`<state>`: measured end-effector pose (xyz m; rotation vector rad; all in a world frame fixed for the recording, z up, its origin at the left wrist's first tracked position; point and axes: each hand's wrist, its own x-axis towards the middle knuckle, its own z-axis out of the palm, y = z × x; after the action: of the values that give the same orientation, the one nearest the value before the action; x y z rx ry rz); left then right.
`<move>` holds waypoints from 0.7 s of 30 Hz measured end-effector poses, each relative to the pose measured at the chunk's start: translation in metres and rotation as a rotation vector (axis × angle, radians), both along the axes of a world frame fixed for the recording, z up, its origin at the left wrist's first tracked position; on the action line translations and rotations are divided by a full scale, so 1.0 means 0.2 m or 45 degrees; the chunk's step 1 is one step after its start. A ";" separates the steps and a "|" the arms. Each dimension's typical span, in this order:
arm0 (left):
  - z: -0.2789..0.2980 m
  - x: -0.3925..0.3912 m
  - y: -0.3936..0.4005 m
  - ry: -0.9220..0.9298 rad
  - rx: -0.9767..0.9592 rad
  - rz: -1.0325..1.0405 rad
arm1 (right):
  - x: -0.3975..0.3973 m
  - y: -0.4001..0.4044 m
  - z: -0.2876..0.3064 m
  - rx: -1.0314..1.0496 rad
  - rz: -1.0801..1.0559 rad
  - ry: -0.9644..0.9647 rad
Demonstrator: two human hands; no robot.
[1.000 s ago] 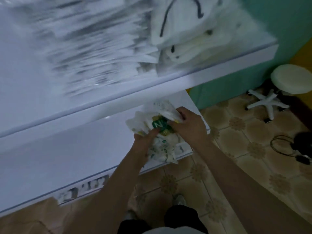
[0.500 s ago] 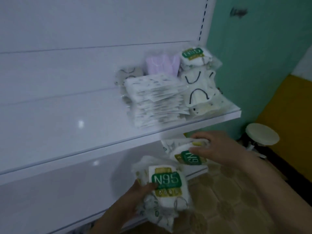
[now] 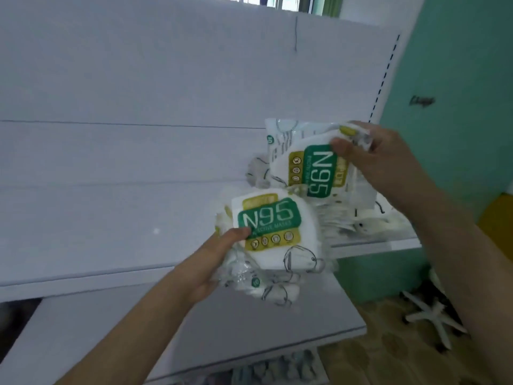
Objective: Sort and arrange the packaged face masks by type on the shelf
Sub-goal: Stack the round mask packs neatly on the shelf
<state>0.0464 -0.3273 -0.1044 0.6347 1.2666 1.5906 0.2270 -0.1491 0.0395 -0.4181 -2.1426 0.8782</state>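
Right hand (image 3: 385,162) pinches one N95 pack (image 3: 311,168), label running vertical, nearest the shelf stack (image 3: 361,220) just below; left hand (image 3: 211,262) grips N95 bundle (image 3: 277,237).

Place: small shop or pharmacy-type store, prob. retail.
Shelving: white metal shelf unit (image 3: 111,276) w/ flat back panel, slotted upright (image 3: 384,79) far right — std store gondola.
Stock: many sealed N95 mask packs (image 3: 358,218) piled far right on the shelf, same brand, retail packaging.
Surroundings: teal wall (image 3: 458,65) right, patterned tile floor (image 3: 388,351) near right.
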 end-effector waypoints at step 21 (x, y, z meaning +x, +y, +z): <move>0.05 -1.19 -0.03 0.178 -0.166 0.536 | -1.70 0.68 -0.12 1.006 0.268 -0.992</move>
<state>-0.1917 -0.3331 -0.0943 0.4188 1.6764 1.8047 -0.1138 -0.0140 0.0152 -0.1162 -3.0534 -0.1409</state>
